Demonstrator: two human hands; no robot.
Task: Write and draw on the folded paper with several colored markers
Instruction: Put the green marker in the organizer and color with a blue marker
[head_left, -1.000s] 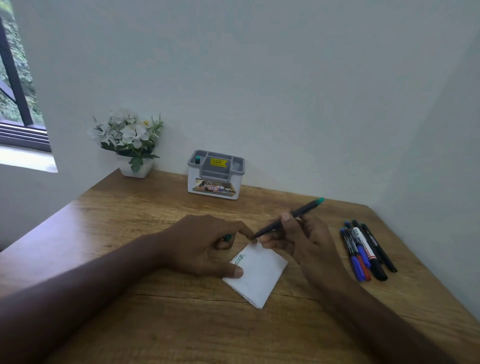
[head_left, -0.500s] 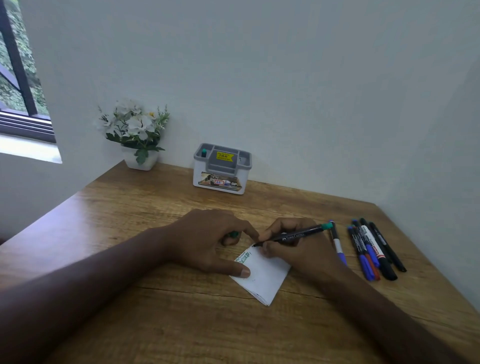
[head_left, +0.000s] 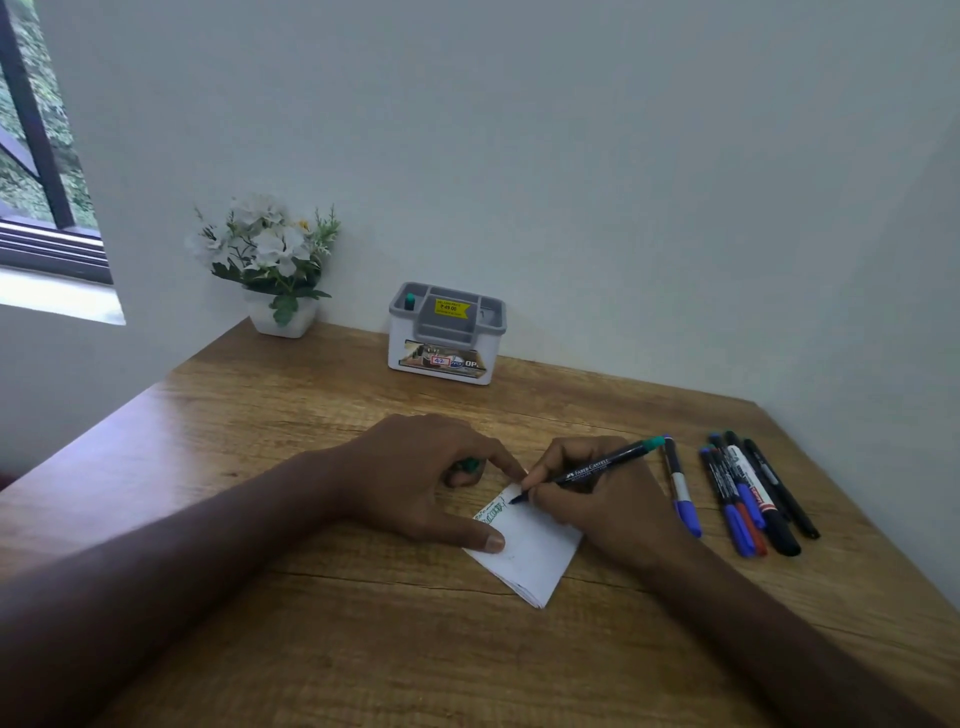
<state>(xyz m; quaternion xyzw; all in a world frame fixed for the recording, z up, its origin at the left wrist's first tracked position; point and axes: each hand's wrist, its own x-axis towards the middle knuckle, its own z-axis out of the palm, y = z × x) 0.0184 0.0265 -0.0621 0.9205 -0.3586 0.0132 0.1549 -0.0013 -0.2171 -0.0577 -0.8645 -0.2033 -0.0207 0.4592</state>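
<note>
A small folded white paper lies on the wooden table, with green marks near its upper left corner. My right hand grips a black marker with a green end, its tip touching the paper's top edge. My left hand pins the paper with thumb and index finger, and its curled fingers hold a green cap. A blue marker lies just right of my right hand. Several more markers lie in a row further right.
A grey and white desk organiser stands at the back against the wall. A white pot of white flowers sits at the back left corner. The wall closes in on the right. A window is at far left.
My right hand lowered the green marker from a raised tilt until its tip met the paper. My left hand stayed on the paper. The view shifted slightly.
</note>
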